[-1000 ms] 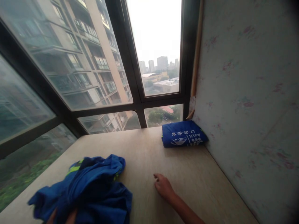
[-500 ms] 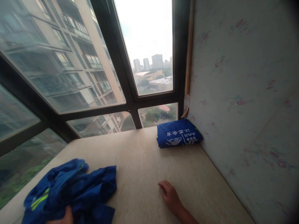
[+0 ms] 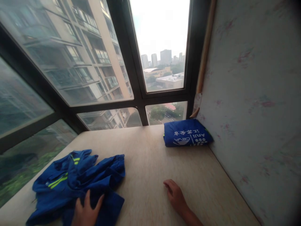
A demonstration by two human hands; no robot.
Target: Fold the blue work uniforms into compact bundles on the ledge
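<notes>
A crumpled blue garment [image 3: 77, 179] with yellow-green stripes lies spread at the left of the pale wooden surface [image 3: 143, 175]. My left hand [image 3: 87, 210] rests on its near part, fingers spread apart. To the right, my right hand [image 3: 173, 194] is over the bare wood with its fingers curled together; nothing shows in it. Farther back, against the wall, sits a folded blue garment [image 3: 185, 133] with white printed lettering and a logo.
Dark window frames [image 3: 105, 106] border the surface at the back and left. A patterned wall [image 3: 254, 110] runs along the right side. A wooden strip [image 3: 205, 50] stands upright in the corner.
My left hand has come further into view and its fingers have spread on the garment. The crumpled garment lies flatter, showing more stripes. The whole view has shifted slightly; my right hand remains curled.
</notes>
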